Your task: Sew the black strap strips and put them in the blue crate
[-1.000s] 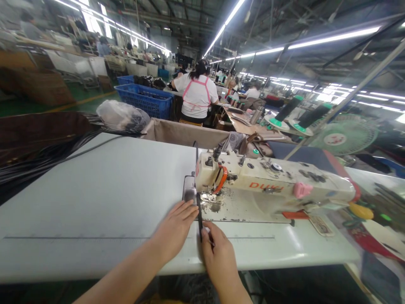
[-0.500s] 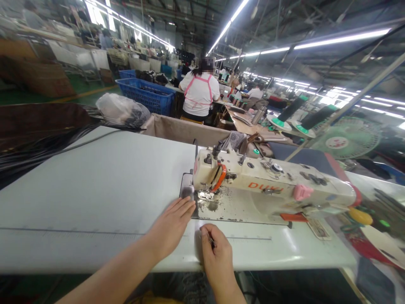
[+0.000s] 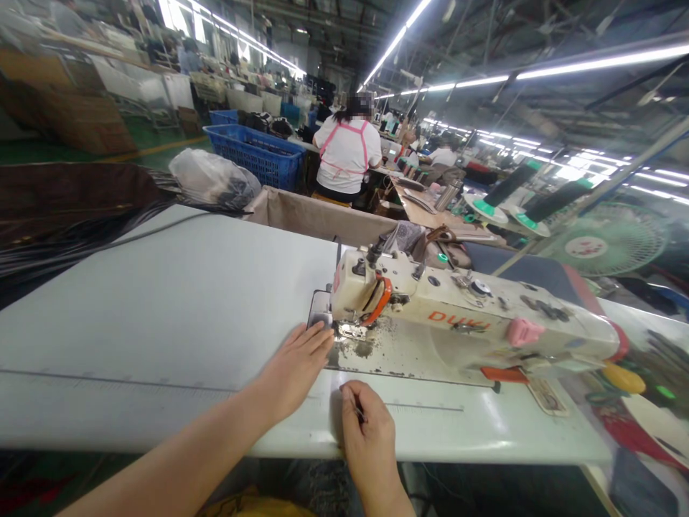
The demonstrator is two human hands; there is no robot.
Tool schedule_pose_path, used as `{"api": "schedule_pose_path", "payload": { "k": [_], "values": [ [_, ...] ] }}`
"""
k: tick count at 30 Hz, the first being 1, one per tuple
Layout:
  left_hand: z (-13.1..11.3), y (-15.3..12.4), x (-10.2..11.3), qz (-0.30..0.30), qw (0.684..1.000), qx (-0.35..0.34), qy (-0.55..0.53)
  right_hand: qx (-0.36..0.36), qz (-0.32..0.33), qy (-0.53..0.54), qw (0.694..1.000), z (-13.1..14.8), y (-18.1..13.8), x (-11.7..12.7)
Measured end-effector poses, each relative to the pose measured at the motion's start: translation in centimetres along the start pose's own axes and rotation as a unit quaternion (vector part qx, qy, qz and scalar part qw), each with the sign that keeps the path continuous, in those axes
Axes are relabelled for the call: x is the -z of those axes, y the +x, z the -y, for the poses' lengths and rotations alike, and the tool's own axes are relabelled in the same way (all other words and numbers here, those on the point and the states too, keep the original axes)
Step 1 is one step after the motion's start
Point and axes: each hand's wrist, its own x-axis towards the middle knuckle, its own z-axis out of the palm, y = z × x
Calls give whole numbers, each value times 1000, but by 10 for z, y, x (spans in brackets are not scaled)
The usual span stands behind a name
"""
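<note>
head view, right hand [image 3: 370, 424]: nearest, over the front of the surface [image 3: 188, 316]; its grip is nearly closed, thumb against curled fingers, around a small shiny thing [image 3: 359, 413] too small to name.
left hand [image 3: 301, 359]: grip flattened out, fingers straight, palm down, holding nothing that shows; fingertips beside the needle area.
sewing machine [image 3: 420, 309]: on the surface, just right of the left fingertips.
beige bin [image 3: 323, 215]: behind the surface, open-topped, its bottom hidden; a grey patterned cloth [image 3: 405, 237] near its right end.
plastic bag [image 3: 207, 176]: left of the bin, whitish, with dark stuff showing through its side.
blue basket [image 3: 258, 158]: beyond the bag, slotted walls, contents unclear.
seated co-worker [image 3: 347, 154]: right of the basket, back turned, pink straps over a white top.
smaller blue basket [image 3: 223, 117]: behind the larger one.
white bins [image 3: 245, 100]: farther back, contents blurred.
</note>
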Motion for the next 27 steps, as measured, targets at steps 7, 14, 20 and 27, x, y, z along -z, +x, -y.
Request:
{"api": "schedule_pose_path", "payload": {
  "k": [7, 14, 20, 27],
  "values": [
    [2, 11, 12, 32, 998, 40, -22, 11, 2, 1, 1000, -1, -1, -1],
    [-1, 16, 18, 54, 997, 60, -9, 16, 4, 0, 1000, -5, -4, -3],
    [-1, 13, 17, 45, 997, 61, -21, 25, -6, 3, 1000, -8, -4, -6],
    [28, 40, 13, 14, 984, 72, -160, 23, 6, -5, 1000, -5, -5, -3]
  ]
}}
